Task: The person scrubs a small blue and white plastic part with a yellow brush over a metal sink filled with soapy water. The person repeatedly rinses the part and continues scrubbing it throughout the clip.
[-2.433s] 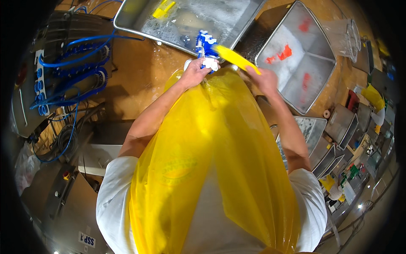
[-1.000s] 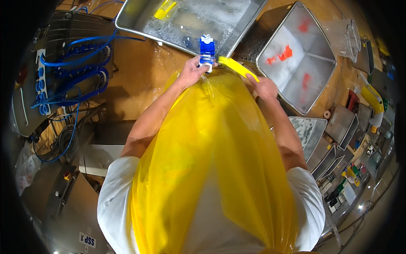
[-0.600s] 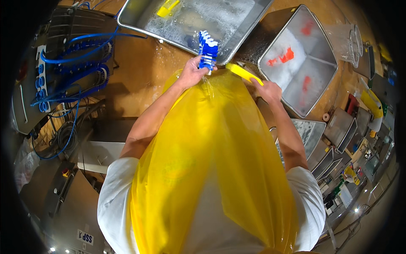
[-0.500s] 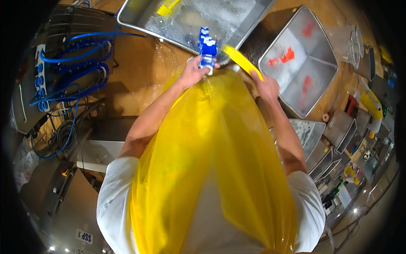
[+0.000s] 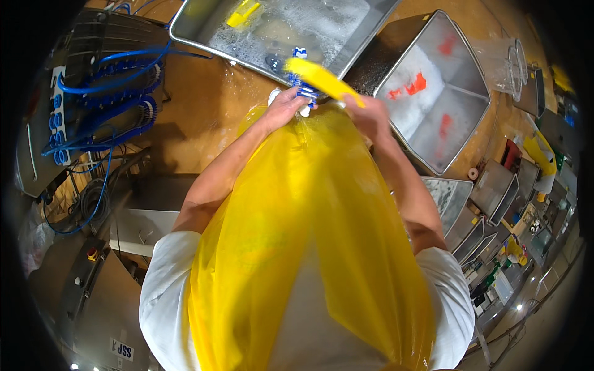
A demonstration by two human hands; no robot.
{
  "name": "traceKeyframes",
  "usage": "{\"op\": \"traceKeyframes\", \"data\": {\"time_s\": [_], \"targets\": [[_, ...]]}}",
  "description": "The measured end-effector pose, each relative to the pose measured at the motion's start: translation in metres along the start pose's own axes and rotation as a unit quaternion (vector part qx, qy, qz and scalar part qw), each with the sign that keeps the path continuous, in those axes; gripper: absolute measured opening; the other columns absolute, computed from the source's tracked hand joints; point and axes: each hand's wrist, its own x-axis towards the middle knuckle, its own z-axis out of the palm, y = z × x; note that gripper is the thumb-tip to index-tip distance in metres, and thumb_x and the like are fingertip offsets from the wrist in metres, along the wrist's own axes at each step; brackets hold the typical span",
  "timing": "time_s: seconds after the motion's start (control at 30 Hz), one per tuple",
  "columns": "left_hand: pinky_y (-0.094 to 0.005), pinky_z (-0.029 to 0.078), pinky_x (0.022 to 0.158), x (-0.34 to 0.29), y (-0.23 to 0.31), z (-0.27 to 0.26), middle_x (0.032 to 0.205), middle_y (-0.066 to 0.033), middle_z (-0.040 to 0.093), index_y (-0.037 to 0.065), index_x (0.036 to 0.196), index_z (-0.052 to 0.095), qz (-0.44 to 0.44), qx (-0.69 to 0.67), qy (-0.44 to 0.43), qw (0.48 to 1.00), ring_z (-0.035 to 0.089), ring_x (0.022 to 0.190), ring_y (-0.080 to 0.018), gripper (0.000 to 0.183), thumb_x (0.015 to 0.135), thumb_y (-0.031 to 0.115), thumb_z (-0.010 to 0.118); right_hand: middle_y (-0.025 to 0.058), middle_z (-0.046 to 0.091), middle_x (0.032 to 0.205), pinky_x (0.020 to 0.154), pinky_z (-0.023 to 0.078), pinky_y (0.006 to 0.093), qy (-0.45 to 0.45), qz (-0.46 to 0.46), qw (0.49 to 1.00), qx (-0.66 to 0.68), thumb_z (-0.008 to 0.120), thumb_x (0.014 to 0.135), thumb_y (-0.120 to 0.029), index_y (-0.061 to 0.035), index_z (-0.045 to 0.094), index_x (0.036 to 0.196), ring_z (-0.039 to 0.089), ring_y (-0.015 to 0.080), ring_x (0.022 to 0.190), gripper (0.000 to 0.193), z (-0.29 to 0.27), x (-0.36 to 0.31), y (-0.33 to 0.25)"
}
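My left hand (image 5: 286, 106) is closed around the near end of a blue and white jointed piece (image 5: 299, 79), long and narrow, at the near rim of a metal sink. In my right hand (image 5: 367, 116) is the handle of a yellow scrub brush (image 5: 318, 79). Its head is smeared by motion and lies across the blue and white piece, hiding the middle of it. Whether the bristles touch it I cannot tell. Foamy water fills the metal sink (image 5: 216, 51), where another yellow object (image 5: 243, 12) lies at the far left.
To the right stands a metal tub (image 5: 473, 133) with white suds and red patches. A clear plastic container (image 5: 508, 68) is beyond it. Blue hoses (image 5: 124, 93) hang on machinery at the left. A yellow apron (image 5: 303, 216) covers my front.
My right hand has swung the brush leftward, from beside the blue and white piece to across it. My left hand keeps its hold in nearly the same place.
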Motion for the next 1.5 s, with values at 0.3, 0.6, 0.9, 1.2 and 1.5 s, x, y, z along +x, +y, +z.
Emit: {"op": "traceKeyframes", "data": {"time_s": [0.3, 0.6, 0.9, 1.2, 1.5], "targets": [[-0.0307, 0.053, 0.094, 0.001, -0.019, -0.005, 0.11, -0.0076, 0.075, 0.002, 0.125, 0.068, -0.013, -0.009, 0.025, 1.0, 0.069, 0.102, -0.0147, 0.027, 0.1, 0.002, 0.058, 0.0113, 0.073, 0.078, 0.069, 0.055, 0.0473, 0.0, -0.025, 0.952, -0.306, 0.045, 0.094, -0.076, -0.0175, 0.078, 0.09, 0.071, 0.0373, 0.077, 0.067, -0.014, -0.009, 0.079], [-0.0297, 0.055, 0.085, -0.003, -0.018, -0.006, 0.107, -0.0085, 0.073, 0.001, 0.122, 0.061, -0.027, -0.071, 0.017, 0.997, 0.069, 0.097, -0.0155, 0.029, 0.093, 0.0, 0.064, 0.0168, 0.072, 0.082, 0.073, 0.053, 0.0471, -0.059, 0.072, 0.948, -0.305, 0.051, 0.094, -0.069, -0.0141, 0.077, 0.093, 0.069, 0.04, 0.081, 0.061, -0.019, 0.006, 0.065], [-0.0319, 0.053, 0.087, -0.004, -0.004, 0.007, 0.102, -0.0059, 0.069, 0.002, 0.125, 0.061, -0.027, 0.0, -0.031, 0.999, 0.065, 0.096, -0.0153, 0.032, 0.094, -0.002, 0.058, 0.0156, 0.073, 0.079, 0.071, 0.054, 0.0429, 0.005, -0.13, 0.96, -0.246, 0.053, 0.089, -0.077, -0.0148, 0.079, 0.089, 0.073, 0.0335, 0.08, 0.067, 0.04, 0.023, 0.057], [-0.0309, 0.051, 0.095, 0.005, -0.014, 0.011, 0.112, -0.0043, 0.07, 0.002, 0.133, 0.058, 0.05, 0.064, 0.014, 0.997, 0.067, 0.103, -0.0151, 0.04, 0.093, -0.003, 0.058, 0.0148, 0.073, 0.084, 0.074, 0.054, 0.0451, 0.067, -0.167, 0.949, -0.26, 0.048, 0.09, -0.079, -0.0158, 0.078, 0.086, 0.071, 0.0358, 0.082, 0.07, 0.033, 0.012, -0.001], [-0.0308, 0.051, 0.096, -0.001, -0.002, -0.003, 0.113, -0.0053, 0.07, 0.0, 0.133, 0.057, -0.071, -0.021, -0.035, 0.997, 0.065, 0.105, -0.013, 0.036, 0.098, 0.006, 0.062, 0.016, 0.072, 0.081, 0.075, 0.054, 0.047, 0.023, -0.008, 0.966, -0.258, 0.042, 0.094, -0.077, -0.0134, 0.077, 0.087, 0.07, 0.0388, 0.084, 0.073, -0.013, -0.009, 0.038]]}}
